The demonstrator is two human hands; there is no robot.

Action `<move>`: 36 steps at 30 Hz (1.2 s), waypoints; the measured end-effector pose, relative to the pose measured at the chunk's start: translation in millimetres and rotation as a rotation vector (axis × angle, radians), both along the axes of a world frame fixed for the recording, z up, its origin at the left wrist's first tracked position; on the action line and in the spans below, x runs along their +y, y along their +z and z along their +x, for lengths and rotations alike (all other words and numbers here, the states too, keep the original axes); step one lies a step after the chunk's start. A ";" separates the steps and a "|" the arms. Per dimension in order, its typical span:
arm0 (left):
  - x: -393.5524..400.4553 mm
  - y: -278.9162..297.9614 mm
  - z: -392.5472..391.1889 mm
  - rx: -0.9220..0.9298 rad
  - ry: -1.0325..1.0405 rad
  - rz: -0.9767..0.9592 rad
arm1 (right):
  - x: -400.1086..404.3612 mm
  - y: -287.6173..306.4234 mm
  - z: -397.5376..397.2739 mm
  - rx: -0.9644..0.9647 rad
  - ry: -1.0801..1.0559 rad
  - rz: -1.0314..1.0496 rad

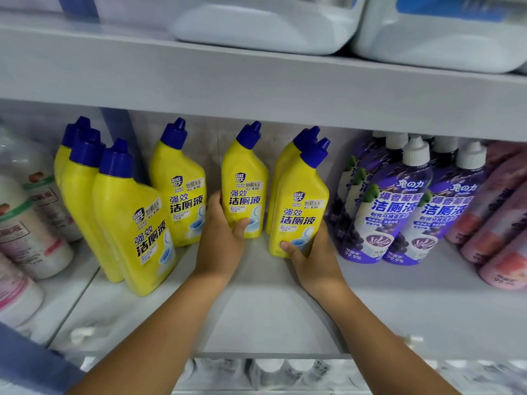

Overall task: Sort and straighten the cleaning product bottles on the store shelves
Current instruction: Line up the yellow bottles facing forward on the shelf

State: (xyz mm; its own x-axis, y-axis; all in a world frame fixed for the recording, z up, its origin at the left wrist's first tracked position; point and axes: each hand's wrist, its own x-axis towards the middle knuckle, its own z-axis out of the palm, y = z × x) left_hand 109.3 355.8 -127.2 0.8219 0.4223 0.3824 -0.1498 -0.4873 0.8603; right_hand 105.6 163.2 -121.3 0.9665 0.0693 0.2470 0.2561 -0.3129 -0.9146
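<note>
Yellow toilet-cleaner bottles with blue caps stand on a white shelf (262, 317). My left hand (221, 238) grips the lower left side of a lone yellow bottle (245, 183) in the middle. My right hand (312, 258) wraps the base of the front yellow bottle (299, 206) of a short row to the right, with another yellow bottle behind it. A single yellow bottle (179, 183) stands to the left. Three more yellow bottles (125, 218) lean in a row at far left.
Purple bottles with white caps (390, 206) fill the shelf right of my right hand, and pink bottles (496, 220) beyond them. White and pink bottles (25, 232) sit at far left. Large white jugs (268, 27) rest on the shelf above. Bottle tops show below.
</note>
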 end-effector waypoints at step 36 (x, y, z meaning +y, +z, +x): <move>84.2 32.2 -150.3 0.116 0.358 0.067 | 110.3 130.7 -18.4 -0.198 0.165 -0.391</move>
